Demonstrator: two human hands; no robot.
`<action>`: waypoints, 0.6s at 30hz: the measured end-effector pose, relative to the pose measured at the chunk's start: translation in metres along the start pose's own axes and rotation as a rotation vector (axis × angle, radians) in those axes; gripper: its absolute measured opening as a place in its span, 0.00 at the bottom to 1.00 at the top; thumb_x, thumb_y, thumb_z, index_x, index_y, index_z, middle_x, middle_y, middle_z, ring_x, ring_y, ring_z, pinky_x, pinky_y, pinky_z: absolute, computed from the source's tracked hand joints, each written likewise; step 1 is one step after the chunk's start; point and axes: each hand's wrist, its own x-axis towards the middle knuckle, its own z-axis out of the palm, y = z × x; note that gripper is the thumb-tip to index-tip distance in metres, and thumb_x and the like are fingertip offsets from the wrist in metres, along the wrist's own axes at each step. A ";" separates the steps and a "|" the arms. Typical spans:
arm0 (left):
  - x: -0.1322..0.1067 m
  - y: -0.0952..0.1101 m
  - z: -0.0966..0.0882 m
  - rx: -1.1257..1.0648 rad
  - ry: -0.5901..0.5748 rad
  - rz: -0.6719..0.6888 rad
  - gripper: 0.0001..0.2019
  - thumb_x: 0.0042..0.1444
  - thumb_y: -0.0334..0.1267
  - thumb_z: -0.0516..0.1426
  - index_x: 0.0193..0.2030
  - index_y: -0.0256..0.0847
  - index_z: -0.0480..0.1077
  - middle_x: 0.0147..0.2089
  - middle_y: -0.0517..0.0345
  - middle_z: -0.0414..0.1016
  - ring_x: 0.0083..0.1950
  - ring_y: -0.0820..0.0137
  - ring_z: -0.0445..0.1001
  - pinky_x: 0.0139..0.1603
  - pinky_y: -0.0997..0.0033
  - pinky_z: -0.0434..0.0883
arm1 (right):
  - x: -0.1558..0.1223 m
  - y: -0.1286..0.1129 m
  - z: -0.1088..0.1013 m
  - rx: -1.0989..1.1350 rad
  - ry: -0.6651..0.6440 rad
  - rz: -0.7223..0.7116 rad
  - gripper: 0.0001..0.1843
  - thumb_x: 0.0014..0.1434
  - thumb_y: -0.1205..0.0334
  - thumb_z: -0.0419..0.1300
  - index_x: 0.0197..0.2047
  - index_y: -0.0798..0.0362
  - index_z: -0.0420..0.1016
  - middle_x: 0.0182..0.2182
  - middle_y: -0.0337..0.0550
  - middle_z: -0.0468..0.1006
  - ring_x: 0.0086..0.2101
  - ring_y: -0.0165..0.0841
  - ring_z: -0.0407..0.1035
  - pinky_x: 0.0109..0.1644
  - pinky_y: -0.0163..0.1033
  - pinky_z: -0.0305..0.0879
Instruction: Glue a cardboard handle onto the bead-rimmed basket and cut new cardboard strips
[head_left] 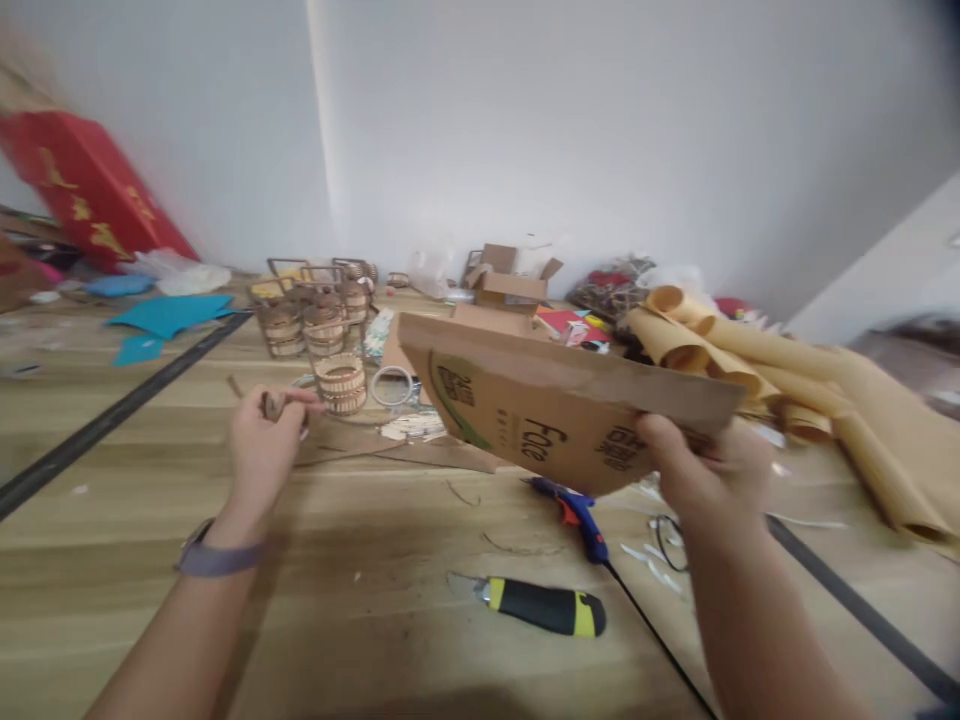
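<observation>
My right hand (694,472) grips the right edge of a printed brown cardboard sheet (547,405) and holds it up, tilted, above the wooden table (360,620). My left hand (262,445) is closed in a pinch on a small thin brown strip (270,402), just left of a small round woven basket (341,383). A grey band sits on my left wrist. Below the cardboard lie a blue glue gun (577,515) with a black cord and a black and yellow utility knife (536,603).
Several small woven baskets (307,322) stand at the back middle, beside a tape roll (392,386). Rolled tan paper (795,385) lies at the right. A small open cardboard box (506,280), teal sheets (169,315) and a red box (90,195) sit further back.
</observation>
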 end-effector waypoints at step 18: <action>-0.107 0.136 0.084 -0.107 -0.197 0.796 0.14 0.68 0.35 0.56 0.59 0.38 0.70 0.29 0.65 0.72 0.28 0.76 0.68 0.32 0.77 0.67 | 0.004 -0.054 0.036 0.058 -0.149 -0.181 0.13 0.66 0.57 0.59 0.30 0.50 0.76 0.21 0.35 0.80 0.20 0.29 0.71 0.24 0.31 0.62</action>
